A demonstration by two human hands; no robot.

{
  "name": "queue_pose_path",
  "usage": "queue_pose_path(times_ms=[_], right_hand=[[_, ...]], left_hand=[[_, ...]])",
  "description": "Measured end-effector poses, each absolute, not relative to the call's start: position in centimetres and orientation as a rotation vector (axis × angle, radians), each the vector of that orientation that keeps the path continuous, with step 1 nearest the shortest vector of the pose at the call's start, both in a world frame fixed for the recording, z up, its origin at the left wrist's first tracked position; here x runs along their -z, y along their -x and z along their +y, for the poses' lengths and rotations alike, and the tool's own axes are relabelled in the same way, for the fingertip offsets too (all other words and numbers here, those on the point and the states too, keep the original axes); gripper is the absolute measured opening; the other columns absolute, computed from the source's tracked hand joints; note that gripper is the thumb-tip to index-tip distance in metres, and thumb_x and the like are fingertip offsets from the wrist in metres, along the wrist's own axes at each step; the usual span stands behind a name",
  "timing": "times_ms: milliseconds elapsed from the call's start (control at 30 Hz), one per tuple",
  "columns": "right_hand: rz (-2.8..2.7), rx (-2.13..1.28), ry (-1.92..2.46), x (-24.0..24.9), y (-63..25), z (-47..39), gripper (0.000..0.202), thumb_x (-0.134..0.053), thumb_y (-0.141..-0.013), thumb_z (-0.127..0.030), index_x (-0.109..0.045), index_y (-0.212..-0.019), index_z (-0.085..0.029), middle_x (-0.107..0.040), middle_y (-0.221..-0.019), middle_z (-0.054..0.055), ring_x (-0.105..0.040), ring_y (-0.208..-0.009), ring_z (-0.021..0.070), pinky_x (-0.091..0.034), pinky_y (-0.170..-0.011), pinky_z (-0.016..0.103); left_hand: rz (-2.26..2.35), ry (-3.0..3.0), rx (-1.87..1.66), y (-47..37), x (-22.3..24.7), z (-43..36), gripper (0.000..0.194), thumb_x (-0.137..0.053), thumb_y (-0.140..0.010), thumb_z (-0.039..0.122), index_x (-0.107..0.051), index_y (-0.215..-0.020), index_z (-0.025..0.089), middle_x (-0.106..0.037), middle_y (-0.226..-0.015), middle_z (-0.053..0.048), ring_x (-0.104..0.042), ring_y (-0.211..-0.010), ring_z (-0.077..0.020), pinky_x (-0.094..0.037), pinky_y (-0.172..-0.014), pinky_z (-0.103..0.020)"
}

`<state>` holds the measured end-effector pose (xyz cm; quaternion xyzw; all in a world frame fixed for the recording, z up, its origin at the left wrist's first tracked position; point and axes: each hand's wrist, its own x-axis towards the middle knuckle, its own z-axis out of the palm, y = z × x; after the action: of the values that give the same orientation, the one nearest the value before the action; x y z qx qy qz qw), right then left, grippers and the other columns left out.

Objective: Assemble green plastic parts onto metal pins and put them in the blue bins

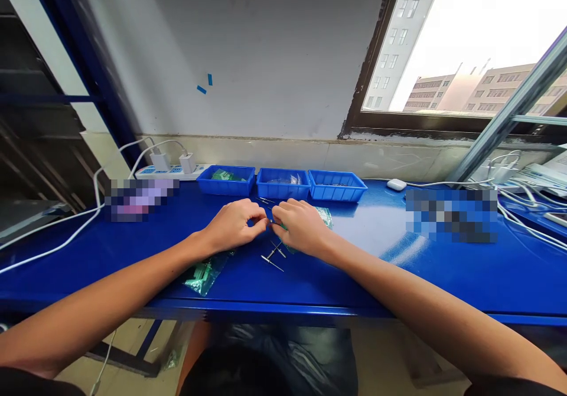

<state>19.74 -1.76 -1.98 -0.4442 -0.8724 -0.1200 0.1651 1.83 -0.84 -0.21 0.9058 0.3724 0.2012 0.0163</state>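
My left hand (237,226) and my right hand (305,225) meet over the middle of the blue table, fingertips almost touching. Each is closed in a pinch; a tiny dark bit shows between them, too small to name. Just below the fingers lie several thin metal pins with thicker ends (273,261), some crossing. More slim pins (264,200) rest beyond the hands. Under my left wrist is a clear plastic bag with green and white markings (200,278). Another green-marked bag (325,216) is partly hidden behind my right hand.
Along the wall stand a left blue bin (225,188) with a green-marked bag, a middle bin (283,192) with clear plastic, and a right bin (339,194) with small pieces. A power strip (170,173), white cables (95,207), and a white case (396,185) flank them.
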Motion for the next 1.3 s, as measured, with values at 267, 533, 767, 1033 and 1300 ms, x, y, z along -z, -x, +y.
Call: queue_pose_path(times_ms=[267, 533, 767, 1033, 1300], right_hand=[[-2.411, 0.215, 1.247, 1.95, -19.76, -1.77, 0.011, -0.046, -0.077, -0.016, -0.055, -0.082, -0.018, -0.062, -0.083, 0.003, -0.049, -0.077, 0.0149, -0.031, -0.066, 0.028], [-2.439, 0.231, 1.225, 1.96, -19.8, -1.66, 0.007, -0.047, -0.076, -0.018, -0.054, -0.077, -0.019, -0.061, -0.08, 0.003, -0.049, -0.076, 0.0156, -0.03, -0.065, 0.028], [-2.481, 0.243, 1.219, 2.0, -20.0, -1.43, 0.008, -0.048, -0.079, -0.015, -0.055, -0.079, -0.019, -0.062, -0.082, 0.003, -0.049, -0.079, 0.0166, -0.03, -0.066, 0.028], [-2.485, 0.302, 1.236, 2.02, -20.05, -1.46, 0.009, -0.05, -0.077, -0.013, -0.057, -0.079, -0.019, -0.062, -0.086, 0.004, -0.049, -0.082, 0.0176, -0.028, -0.064, 0.029], [-2.518, 0.345, 1.273, 1.79, -19.98, -1.87, 0.01, -0.05, -0.081, -0.015, -0.058, -0.083, -0.019, -0.062, -0.088, 0.005, -0.05, -0.085, 0.0192, -0.028, -0.063, 0.03]], left_hand=[[1.246, -2.794, -0.683, -1.74, 0.26, -0.63, 0.023, -0.045, -0.081, 0.028, -0.061, -0.068, 0.018, -0.061, -0.066, -0.001, -0.051, -0.068, -0.0149, -0.035, -0.061, -0.026], [1.211, -2.768, -0.627, -1.71, 0.28, -0.72, 0.017, -0.047, -0.079, 0.026, -0.062, -0.073, 0.019, -0.063, -0.069, 0.0, -0.053, -0.07, -0.0147, -0.036, -0.062, -0.025], [1.229, -2.742, -0.617, -1.86, 0.07, -1.04, 0.023, -0.049, -0.08, 0.035, -0.062, -0.073, 0.018, -0.064, -0.072, -0.001, -0.055, -0.071, -0.0154, -0.039, -0.063, -0.025], [1.22, -2.736, -0.594, -1.89, 0.03, -1.12, 0.028, -0.05, -0.081, 0.043, -0.062, -0.075, 0.018, -0.064, -0.072, -0.002, -0.056, -0.07, -0.0157, -0.04, -0.064, -0.026], [1.186, -2.733, -0.578, -1.88, 0.06, -1.11, 0.03, -0.051, -0.081, 0.046, -0.062, -0.076, 0.018, -0.064, -0.073, -0.002, -0.057, -0.07, -0.0158, -0.039, -0.064, -0.025]])
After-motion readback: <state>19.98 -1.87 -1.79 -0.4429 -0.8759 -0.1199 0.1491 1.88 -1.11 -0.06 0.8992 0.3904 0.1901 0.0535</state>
